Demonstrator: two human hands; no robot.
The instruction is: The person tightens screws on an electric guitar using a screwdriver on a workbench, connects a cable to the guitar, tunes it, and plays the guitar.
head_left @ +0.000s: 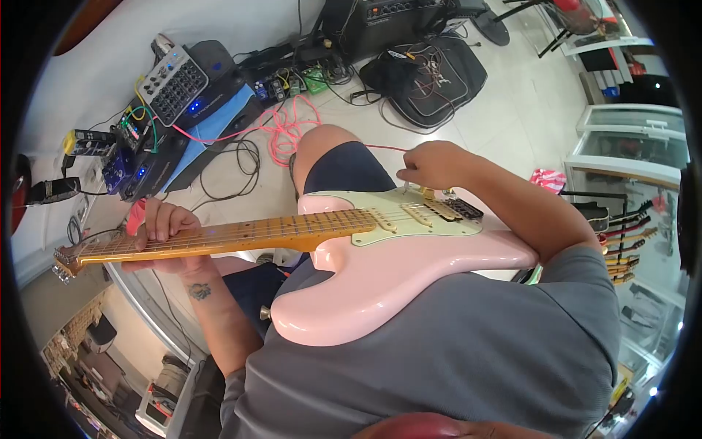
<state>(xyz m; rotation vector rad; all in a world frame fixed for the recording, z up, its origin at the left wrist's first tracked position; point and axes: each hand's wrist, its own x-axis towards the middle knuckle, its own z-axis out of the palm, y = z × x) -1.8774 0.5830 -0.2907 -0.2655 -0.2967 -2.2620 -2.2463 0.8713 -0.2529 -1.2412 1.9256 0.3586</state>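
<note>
A pale pink electric guitar [395, 274] with a mint-green pickguard lies across my lap, its maple neck [270, 235] pointing left. My left hand [167, 233] is wrapped round the neck near the headstock [69, 257], fingers pressed over the strings and the palm underneath. Above the pickups and bridge, my right hand [437, 165] is closed with its fingers curled. Whatever it may pinch is hidden or too small to make out. The strings run beneath this hand.
A small mixer [173, 84] and lit pedals stand on the left, among black cables [238, 172] and a coiled pink cable [287, 132]. Ahead are an amplifier [387, 25] and a black case [439, 80]. Several guitars [625, 241] hang on the right.
</note>
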